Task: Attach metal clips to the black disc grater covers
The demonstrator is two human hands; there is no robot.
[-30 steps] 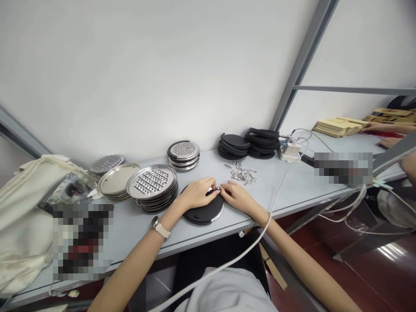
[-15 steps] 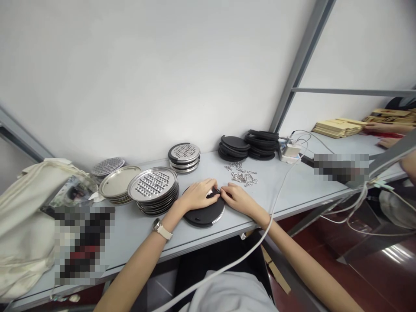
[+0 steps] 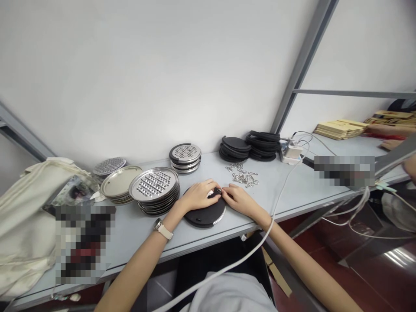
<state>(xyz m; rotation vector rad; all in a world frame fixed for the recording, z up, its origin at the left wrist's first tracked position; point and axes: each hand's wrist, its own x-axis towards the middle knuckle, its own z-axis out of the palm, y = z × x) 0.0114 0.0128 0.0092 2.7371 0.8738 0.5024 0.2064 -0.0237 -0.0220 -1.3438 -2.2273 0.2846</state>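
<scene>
A round black disc with a silver metal rim (image 3: 203,216) lies flat near the table's front edge. My left hand (image 3: 199,196) rests over its upper left part, thumb and fingers closed at the far edge of the disc. A small metal clip (image 3: 219,191) shows at that edge, between the two hands. My right hand (image 3: 238,199) pinches at the clip from the right, its fingertips close to those of my left hand. How the clip sits on the disc is partly hidden by the fingers.
Loose metal clips (image 3: 243,177) lie behind my right hand. Stacked graters (image 3: 154,186), plain metal discs (image 3: 120,182), more graters (image 3: 186,154) and black discs (image 3: 235,145) stand around. A white cable (image 3: 276,203) crosses my right forearm. A co-worker's hands are near wooden boards (image 3: 341,129).
The metal clip has gone from standing up between my fingertips to lying lower against the disc's edge. Both hands have barely moved; the view shifts slightly.
</scene>
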